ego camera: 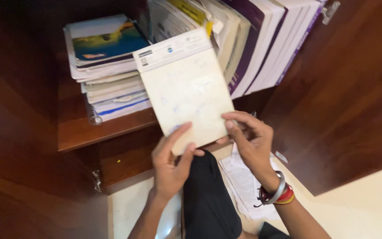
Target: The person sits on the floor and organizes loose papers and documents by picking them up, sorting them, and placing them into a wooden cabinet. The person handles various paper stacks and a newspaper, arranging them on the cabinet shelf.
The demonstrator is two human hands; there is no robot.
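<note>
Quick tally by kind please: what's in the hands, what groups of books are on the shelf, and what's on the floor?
Cream book held in both hands: 1, book, left hand, right hand
Flat stack of books on the shelf: 1, stack
Row of leaning books: 1, row
Printed papers on the floor: 1 pile, papers
Total: 4

Wooden shelf (102, 128) — flat book stack (107, 66), upright books (261, 40); printed papers (242, 181) on pale floor (368, 199).
</note>
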